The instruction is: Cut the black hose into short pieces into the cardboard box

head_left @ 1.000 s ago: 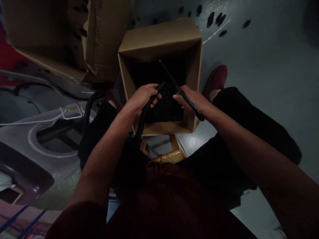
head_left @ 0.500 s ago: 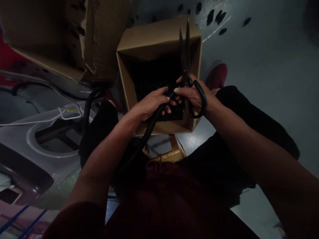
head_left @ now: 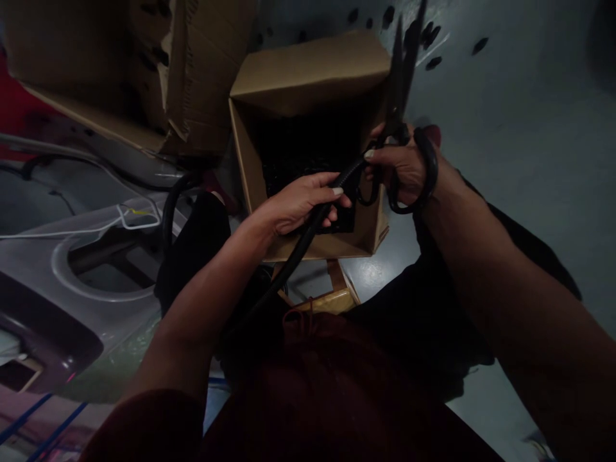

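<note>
A black ribbed tube [head_left: 303,242] runs from my lap up to the right across an open cardboard box. My left hand [head_left: 308,200] is closed round it, thumb on top. Near its upper end my right hand [head_left: 397,168] pinches the tube between thumb and fingers. The same hand carries large black-handled scissors [head_left: 395,112], their blades apart and pointing up, away from the tube. Below the hands, the cardboard box [head_left: 308,64] holds a dark mass of black pieces that are hard to make out.
A larger cardboard box [head_left: 206,70] stands at the upper left. Several small black pieces [head_left: 434,63] lie on the floor at the top. A grey plastic shell [head_left: 120,321] with white wire is at the left. A yellowish stool [head_left: 332,300] is below the box.
My right hand has moved up and right with the scissors and the tube's end, stretching more tube out between my hands. My left hand has stayed nearly in place.
</note>
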Demonstrator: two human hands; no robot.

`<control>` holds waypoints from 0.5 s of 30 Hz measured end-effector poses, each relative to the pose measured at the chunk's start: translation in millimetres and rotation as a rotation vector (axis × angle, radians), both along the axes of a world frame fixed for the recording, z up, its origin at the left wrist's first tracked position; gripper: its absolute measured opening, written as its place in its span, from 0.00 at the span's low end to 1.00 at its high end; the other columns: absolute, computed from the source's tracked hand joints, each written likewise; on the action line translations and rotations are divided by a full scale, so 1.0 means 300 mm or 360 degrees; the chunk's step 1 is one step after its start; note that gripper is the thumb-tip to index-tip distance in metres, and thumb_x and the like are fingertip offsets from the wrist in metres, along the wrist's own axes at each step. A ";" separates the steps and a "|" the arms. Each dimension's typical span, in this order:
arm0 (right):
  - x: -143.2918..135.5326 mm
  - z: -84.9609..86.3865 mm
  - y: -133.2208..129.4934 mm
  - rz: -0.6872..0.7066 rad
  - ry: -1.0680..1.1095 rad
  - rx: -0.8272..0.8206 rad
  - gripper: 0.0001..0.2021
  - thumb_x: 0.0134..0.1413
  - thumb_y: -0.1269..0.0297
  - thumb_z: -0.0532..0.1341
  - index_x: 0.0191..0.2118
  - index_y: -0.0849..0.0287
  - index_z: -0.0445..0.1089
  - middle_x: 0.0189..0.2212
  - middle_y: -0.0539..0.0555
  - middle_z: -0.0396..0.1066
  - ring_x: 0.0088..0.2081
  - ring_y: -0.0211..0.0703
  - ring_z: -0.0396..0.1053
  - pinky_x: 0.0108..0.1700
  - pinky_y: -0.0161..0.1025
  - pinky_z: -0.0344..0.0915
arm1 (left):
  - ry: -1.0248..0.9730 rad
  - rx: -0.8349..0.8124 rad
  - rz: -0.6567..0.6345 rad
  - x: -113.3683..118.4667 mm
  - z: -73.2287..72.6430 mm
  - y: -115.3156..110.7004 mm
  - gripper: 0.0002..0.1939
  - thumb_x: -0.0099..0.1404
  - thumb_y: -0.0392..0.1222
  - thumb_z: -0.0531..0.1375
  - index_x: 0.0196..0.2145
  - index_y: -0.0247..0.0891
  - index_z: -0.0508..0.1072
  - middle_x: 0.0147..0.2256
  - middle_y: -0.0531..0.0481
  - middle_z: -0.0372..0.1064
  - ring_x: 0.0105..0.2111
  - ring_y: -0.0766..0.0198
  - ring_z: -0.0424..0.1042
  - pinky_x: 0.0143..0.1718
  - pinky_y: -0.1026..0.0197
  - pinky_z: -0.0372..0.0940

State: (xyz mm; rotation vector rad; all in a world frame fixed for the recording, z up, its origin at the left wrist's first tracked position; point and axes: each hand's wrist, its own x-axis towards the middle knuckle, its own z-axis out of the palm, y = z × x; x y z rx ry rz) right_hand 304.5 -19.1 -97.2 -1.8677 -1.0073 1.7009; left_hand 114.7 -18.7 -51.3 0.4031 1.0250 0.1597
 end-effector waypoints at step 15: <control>-0.056 0.031 -0.058 0.0464 -0.0343 0.0229 0.17 0.55 0.60 0.61 0.49 0.58 0.61 0.35 0.54 0.71 0.36 0.46 0.69 0.42 0.46 0.66 | 0.0678 0.0600 0.0229 -0.042 -0.073 0.060 0.18 0.66 0.33 0.57 0.53 0.39 0.71 0.27 0.57 0.68 0.18 0.77 0.59 0.19 0.72 0.52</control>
